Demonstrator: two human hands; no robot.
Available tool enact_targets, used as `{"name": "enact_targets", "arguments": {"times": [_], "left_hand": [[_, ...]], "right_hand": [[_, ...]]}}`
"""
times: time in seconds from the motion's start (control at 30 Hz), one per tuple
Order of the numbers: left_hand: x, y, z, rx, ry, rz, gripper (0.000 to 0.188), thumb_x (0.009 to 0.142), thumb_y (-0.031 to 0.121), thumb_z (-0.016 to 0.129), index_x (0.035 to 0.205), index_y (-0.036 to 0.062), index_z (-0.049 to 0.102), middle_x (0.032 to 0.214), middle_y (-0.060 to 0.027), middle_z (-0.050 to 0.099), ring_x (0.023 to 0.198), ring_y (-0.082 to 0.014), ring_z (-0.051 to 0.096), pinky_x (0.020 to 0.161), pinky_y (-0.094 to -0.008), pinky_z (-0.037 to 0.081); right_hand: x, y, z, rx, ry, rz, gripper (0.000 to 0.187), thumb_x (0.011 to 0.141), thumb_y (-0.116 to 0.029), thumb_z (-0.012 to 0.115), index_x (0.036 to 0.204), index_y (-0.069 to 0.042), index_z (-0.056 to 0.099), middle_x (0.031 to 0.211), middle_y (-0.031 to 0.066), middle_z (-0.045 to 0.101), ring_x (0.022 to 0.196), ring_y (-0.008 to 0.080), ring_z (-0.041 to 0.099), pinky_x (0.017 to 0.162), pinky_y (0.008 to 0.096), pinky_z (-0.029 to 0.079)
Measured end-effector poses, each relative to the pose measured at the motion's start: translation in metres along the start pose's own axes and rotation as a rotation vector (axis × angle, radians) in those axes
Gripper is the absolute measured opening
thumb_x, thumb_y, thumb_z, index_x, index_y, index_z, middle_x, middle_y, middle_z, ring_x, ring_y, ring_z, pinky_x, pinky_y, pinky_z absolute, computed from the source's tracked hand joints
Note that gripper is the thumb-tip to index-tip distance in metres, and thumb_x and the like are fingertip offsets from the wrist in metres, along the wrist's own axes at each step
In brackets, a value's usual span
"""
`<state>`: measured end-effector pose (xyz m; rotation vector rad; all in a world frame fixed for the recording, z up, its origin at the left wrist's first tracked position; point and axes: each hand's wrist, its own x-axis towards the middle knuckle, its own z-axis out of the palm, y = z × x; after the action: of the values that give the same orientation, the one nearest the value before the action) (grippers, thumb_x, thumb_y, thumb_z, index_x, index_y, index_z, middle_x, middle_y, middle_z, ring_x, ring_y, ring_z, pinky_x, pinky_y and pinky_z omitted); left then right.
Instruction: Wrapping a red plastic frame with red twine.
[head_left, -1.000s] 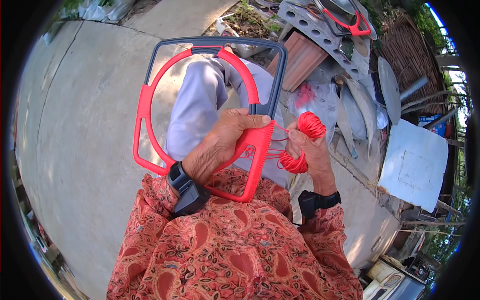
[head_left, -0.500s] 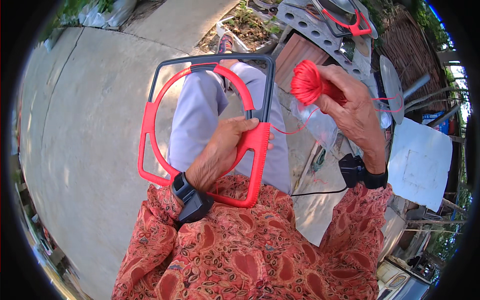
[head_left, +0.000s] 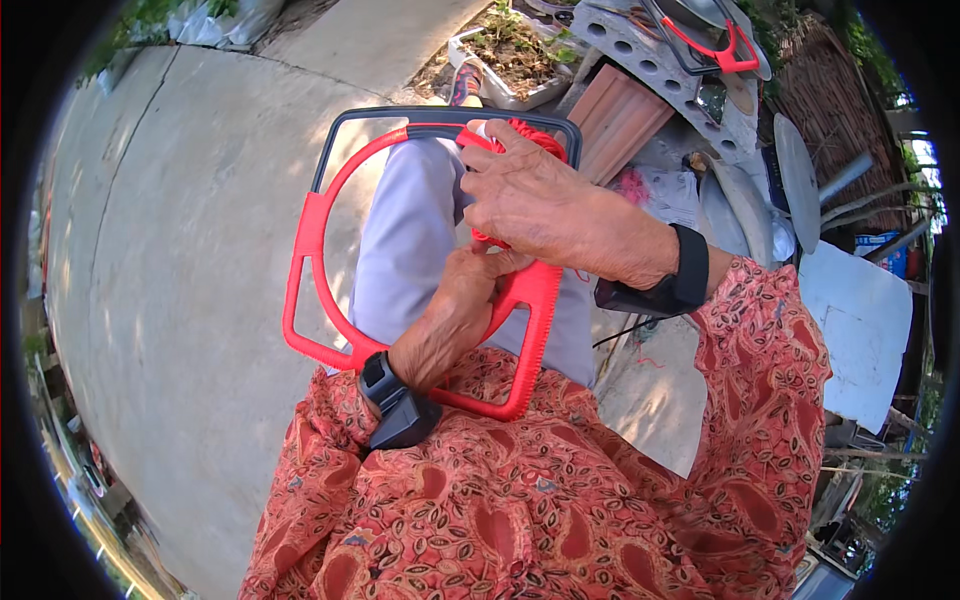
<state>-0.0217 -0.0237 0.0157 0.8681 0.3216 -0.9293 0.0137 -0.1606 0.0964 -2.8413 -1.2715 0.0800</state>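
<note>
A rounded black frame (head_left: 365, 114) with a ring inside it rests over my lap, much of it wrapped in red cord (head_left: 538, 300). My left hand (head_left: 452, 312) is closed round the frame's right side, just above the wrapped corner; its fingertips are partly hidden. Above it, my right hand (head_left: 545, 208) grips a bundle of red cord (head_left: 541, 138) over the upper right of the ring. That hand covers most of the bundle and the frame's bare black part there. The upper bar stays black, while the left side and the lower corners are red.
Another red-and-black frame (head_left: 735, 60) lies on a perforated grey block (head_left: 625, 45) at the far right. Ribbed terracotta pieces (head_left: 625, 120) stand below it, near a planter box (head_left: 515, 98). A white board (head_left: 855, 330) leans at the right. Concrete floor (head_left: 200, 250) spreads leftward.
My right hand has swung left with the cord bundle, from out beside the frame to over its ring. My left hand keeps its hold; the frame has shifted slightly right in view.
</note>
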Motion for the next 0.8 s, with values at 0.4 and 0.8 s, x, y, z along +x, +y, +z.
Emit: {"name": "enact_targets", "arguments": {"times": [0.4,0.8], "left_hand": [[0.004,-0.009,0.002,-0.048,0.015,0.089,0.032,0.082,-0.003,0.064,0.112,0.0001,0.054,0.103,-0.0088,0.063,0.092,-0.0184,0.063,0.078,-0.0321,0.054],[0.005,0.001,0.002,-0.025,-0.017,-0.094,0.030,0.087,0.002,0.061,0.116,-0.0026,0.053,0.097,-0.0102,0.064,0.081,-0.0165,0.065,0.072,-0.0277,0.055]], "right_hand": [[-0.014,0.007,0.031,0.118,0.088,-0.087,0.018,0.075,-0.019,0.060,0.092,-0.013,0.062,0.099,0.0044,0.060,0.122,0.0255,0.047,0.113,0.0504,0.022],[-0.046,0.044,-0.060,0.540,0.406,0.582,0.019,0.087,-0.017,0.053,0.102,-0.005,0.058,0.091,0.0081,0.063,0.091,0.0243,0.063,0.084,0.0368,0.048]]}}
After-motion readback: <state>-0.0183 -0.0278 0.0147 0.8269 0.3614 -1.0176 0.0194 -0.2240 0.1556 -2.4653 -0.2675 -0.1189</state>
